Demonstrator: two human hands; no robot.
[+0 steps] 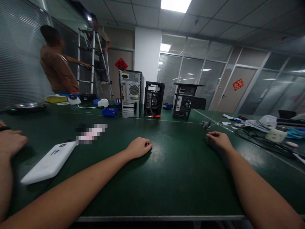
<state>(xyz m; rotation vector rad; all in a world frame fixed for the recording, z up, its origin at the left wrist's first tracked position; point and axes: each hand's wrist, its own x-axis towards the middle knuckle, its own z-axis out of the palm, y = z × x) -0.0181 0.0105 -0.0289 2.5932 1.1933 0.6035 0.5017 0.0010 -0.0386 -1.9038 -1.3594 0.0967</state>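
My left hand (pixel 139 147) rests on the green tabletop (pixel 176 184) with its fingers loosely curled in, and nothing shows in them. Farther right, my right hand (pixel 219 140) pinches a small dark metal piece (pixel 207 139) between thumb and fingers, low over the table; its exact kind is too small to tell. Just beyond that hand stand several similar small metal pieces (pixel 206 124). Left of my left forearm lies a white device (pixel 51 162) with a cable, and a blurred patch covers something at its far end.
Three computer cases (pixel 130 92) stand across the table, with a red screwdriver (pixel 156 116) and a blue bin (pixel 109 112) near them. Cables (pixel 257 138) and a white cap (pixel 268 121) lie right. Another person's hand (pixel 11 141) is at left. Two people are by a ladder (pixel 92 60).
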